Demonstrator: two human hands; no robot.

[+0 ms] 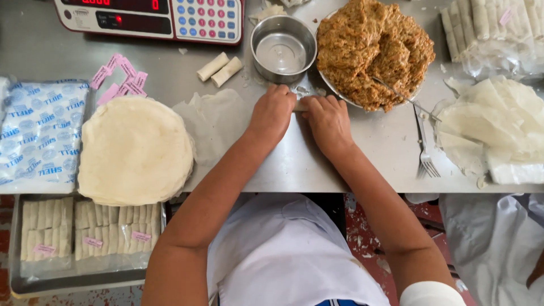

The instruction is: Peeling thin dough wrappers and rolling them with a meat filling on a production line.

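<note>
Both hands press side by side on a thin pale wrapper roll (pixel 299 106) lying on the steel counter (pixel 294 164): left hand (pixel 271 113) and right hand (pixel 328 122) curl fingers over it, grasping it. Just beyond the knuckles stands a small round steel bowl (pixel 283 48); beyond the right hand, a plate of brown shredded filling (pixel 374 51).

Pretty basic workspace here: a brushed stainless steel table (pixel 317 164) fills the whole upper part of the frame, a bit smudged and catching soft, even light with no hard shadows. Its front edge runs straight across the middle. Below that, in the lower corners, you can see a worn red floor (pixel 368 238) with lots of chipped, pale patches. No walls or windows in view.
</note>
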